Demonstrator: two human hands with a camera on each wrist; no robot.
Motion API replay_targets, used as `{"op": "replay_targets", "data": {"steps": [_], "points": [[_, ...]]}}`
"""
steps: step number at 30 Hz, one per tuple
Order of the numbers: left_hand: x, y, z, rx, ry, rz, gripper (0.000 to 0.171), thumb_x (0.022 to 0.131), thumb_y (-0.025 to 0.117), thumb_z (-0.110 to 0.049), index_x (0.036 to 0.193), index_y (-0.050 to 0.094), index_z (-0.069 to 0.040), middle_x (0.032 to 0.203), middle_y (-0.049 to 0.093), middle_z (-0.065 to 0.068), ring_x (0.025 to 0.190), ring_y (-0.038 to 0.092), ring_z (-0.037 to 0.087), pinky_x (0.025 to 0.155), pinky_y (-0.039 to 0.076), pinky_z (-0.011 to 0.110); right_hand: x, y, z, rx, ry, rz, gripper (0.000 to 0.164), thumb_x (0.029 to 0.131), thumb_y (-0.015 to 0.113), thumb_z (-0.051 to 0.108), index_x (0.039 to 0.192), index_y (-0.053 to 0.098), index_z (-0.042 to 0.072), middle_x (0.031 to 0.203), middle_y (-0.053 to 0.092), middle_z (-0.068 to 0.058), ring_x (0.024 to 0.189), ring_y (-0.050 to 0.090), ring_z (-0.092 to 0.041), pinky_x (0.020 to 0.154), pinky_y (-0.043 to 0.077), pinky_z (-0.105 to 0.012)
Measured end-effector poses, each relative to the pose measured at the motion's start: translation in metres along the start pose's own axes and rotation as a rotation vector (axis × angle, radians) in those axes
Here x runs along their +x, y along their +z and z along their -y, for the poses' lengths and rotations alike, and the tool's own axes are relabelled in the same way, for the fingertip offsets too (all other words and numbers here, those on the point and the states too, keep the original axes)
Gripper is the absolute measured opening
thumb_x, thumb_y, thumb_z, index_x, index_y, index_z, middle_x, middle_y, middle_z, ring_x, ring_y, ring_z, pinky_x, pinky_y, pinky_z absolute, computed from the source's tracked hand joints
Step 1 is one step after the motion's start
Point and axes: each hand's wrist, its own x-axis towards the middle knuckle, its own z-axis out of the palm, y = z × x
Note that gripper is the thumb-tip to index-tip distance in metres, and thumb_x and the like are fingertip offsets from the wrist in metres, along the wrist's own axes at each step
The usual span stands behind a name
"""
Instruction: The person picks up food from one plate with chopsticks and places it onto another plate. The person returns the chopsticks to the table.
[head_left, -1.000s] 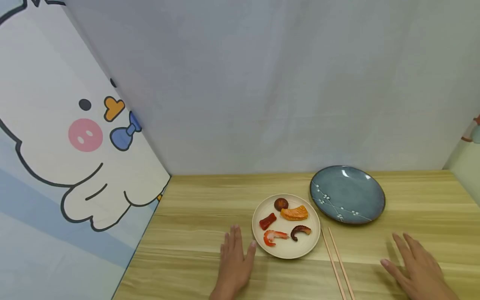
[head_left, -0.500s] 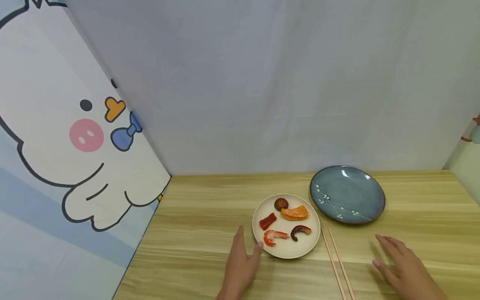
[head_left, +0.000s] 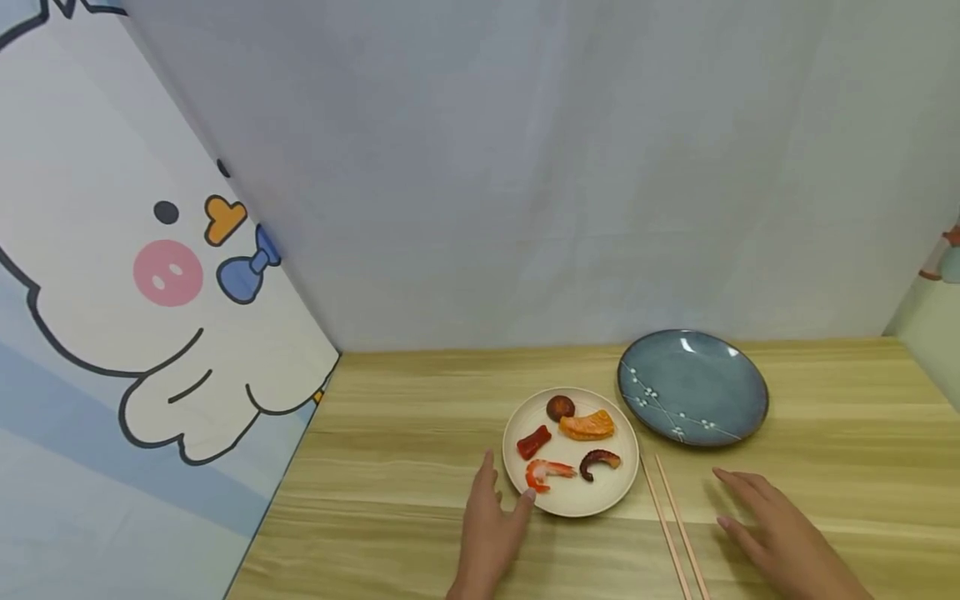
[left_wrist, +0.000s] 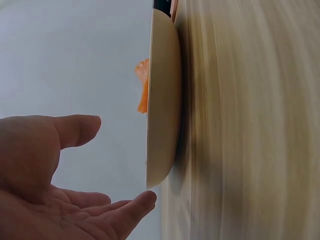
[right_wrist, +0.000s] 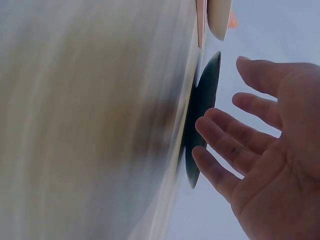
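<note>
My left hand point(head_left: 491, 529) is at the near left rim of a cream plate point(head_left: 572, 502), thumb and fingers spread with nothing between them. In the left wrist view the fingertips come right up to the plate's edge point(left_wrist: 165, 100). On the plate lie a shrimp point(head_left: 546, 475), an octopus tentacle point(head_left: 599, 461), an orange salmon-like slice point(head_left: 587, 425), a dark red piece point(head_left: 534, 442) and a round brown mushroom-like piece point(head_left: 560, 407). My right hand point(head_left: 776, 533), fingers loosely spread and holding nothing, hovers right of two wooden chopsticks point(head_left: 678, 525).
A blue-grey oval plate point(head_left: 693, 387) with a white blossom pattern stands behind the chopsticks, at the back right. The wood-grain table point(head_left: 390, 433) ends at a pale curtain point(head_left: 525, 183). A cartoon-printed cloth point(head_left: 82, 275) hangs on the left.
My left hand has moved right, its thumb now overlapping the cream plate's rim. My right hand has moved left toward the chopsticks. Plates and chopsticks have stayed in place.
</note>
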Motion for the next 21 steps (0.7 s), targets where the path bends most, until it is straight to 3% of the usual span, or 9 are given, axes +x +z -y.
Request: {"op": "replay_targets", "data": {"steps": [6, 15, 19, 21], "points": [[0.002, 0.004, -0.002, -0.042, 0.0, 0.006, 0.084, 0.092, 0.079, -0.008, 0.16, 0.032, 0.01, 0.156, 0.038, 0.041, 0.135, 0.051, 0.058, 0.106, 0.055, 0.06, 0.01, 0.004, 0.007, -0.007, -0.019, 0.029, 0.065, 0.073, 0.091, 0.002, 0.133, 0.065, -0.001, 0.12, 0.068, -0.009, 0.105, 0.064, -0.03, 0.107, 0.016, 0.005], [0.003, 0.01, -0.002, -0.038, 0.014, -0.007, 0.084, 0.089, 0.079, 0.001, 0.158, 0.033, 0.012, 0.155, 0.042, 0.039, 0.138, 0.051, 0.053, 0.105, 0.058, 0.051, 0.025, 0.007, 0.011, -0.006, -0.106, 0.031, 0.068, 0.066, 0.09, -0.005, 0.13, 0.067, -0.001, 0.119, 0.069, -0.011, 0.107, 0.065, -0.03, 0.112, 0.017, 0.003], [0.004, 0.011, -0.001, -0.037, 0.017, -0.006, 0.084, 0.088, 0.079, 0.004, 0.158, 0.033, 0.013, 0.154, 0.042, 0.04, 0.137, 0.051, 0.053, 0.104, 0.059, 0.049, 0.03, 0.007, 0.013, -0.013, -0.112, 0.07, 0.064, 0.069, 0.09, -0.004, 0.129, 0.068, 0.001, 0.121, 0.068, -0.009, 0.108, 0.066, -0.03, 0.111, 0.023, 0.001], [0.005, 0.011, 0.0, -0.037, 0.019, -0.004, 0.084, 0.088, 0.079, 0.006, 0.158, 0.033, 0.013, 0.154, 0.041, 0.04, 0.137, 0.051, 0.053, 0.103, 0.06, 0.048, 0.031, 0.008, 0.015, -0.02, -0.102, 0.101, 0.061, 0.071, 0.091, -0.003, 0.128, 0.07, 0.002, 0.122, 0.068, -0.008, 0.109, 0.067, -0.03, 0.108, 0.037, -0.006]]}}
